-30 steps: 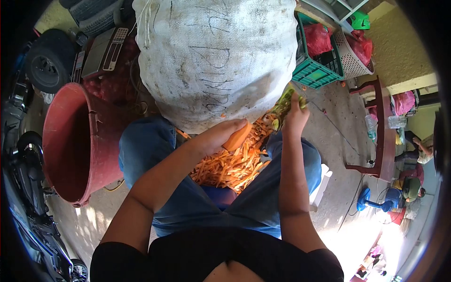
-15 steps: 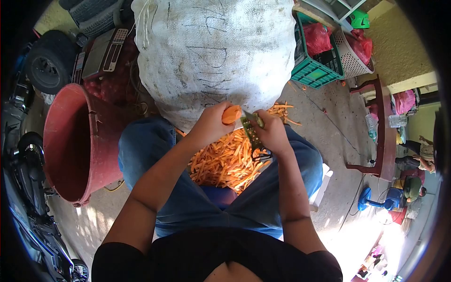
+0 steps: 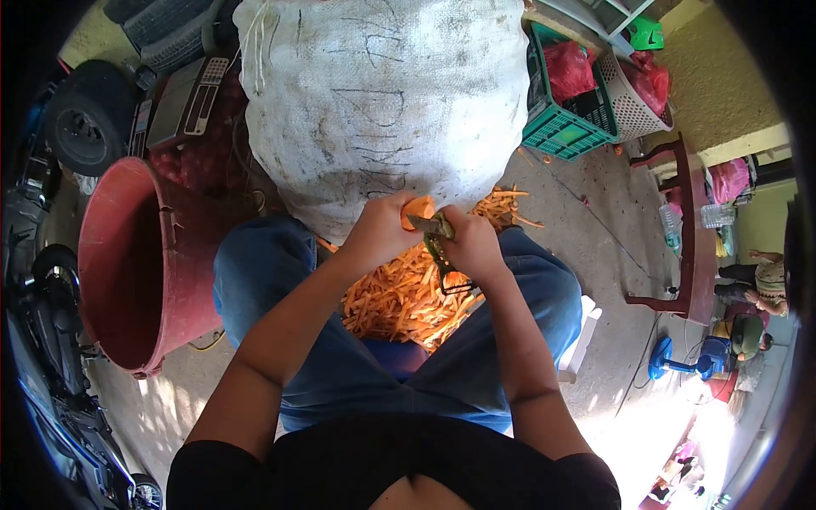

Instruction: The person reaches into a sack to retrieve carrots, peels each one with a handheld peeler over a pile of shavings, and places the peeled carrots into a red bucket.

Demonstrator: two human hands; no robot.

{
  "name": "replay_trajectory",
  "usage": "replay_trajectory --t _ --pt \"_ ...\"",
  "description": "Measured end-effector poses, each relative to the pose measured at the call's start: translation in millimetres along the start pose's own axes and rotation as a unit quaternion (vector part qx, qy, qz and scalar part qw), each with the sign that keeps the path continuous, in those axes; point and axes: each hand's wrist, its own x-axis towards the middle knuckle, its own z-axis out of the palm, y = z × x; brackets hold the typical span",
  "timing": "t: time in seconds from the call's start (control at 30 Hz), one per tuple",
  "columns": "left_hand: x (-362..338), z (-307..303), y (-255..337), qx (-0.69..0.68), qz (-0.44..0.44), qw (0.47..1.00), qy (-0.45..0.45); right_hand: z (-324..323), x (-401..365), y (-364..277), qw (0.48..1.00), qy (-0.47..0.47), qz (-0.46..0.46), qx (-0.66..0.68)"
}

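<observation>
My left hand is closed around a peeled carrot, its orange end sticking out past the thumb. In my right hand is a knife, its blade lying against the near side of the carrot. A dark green strip dotted with yellow hangs below the right fingers; what it belongs to I cannot tell. Under both hands, between my knees, lies a heap of orange carrot strips. A blue surface shows at the near edge of the heap.
A bulging white woven sack stands right in front. To the left is a big red tub, with a scale beyond. Green crate and wooden bench stand right. More strips lie by the sack; people are far right.
My right hand has moved left and slightly down, bringing the knife blade from beyond the carrot's tip to across its near side. The left hand stays almost in place.
</observation>
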Motion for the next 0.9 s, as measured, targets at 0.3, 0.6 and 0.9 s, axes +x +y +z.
replay_trajectory --t 0.3,0.6,0.9 --pt "-5 4 5 -0.011 -0.008 1.000 0.011 11 5 2 0.997 0.060 0.019 0.040" --pt "-36 21 41 -0.105 0.083 0.978 -0.162 6 20 24 0.969 0.107 0.197 0.103" --pt "-19 10 27 -0.003 0.192 0.981 -0.003 87 2 13 0.813 -0.001 0.036 0.581"
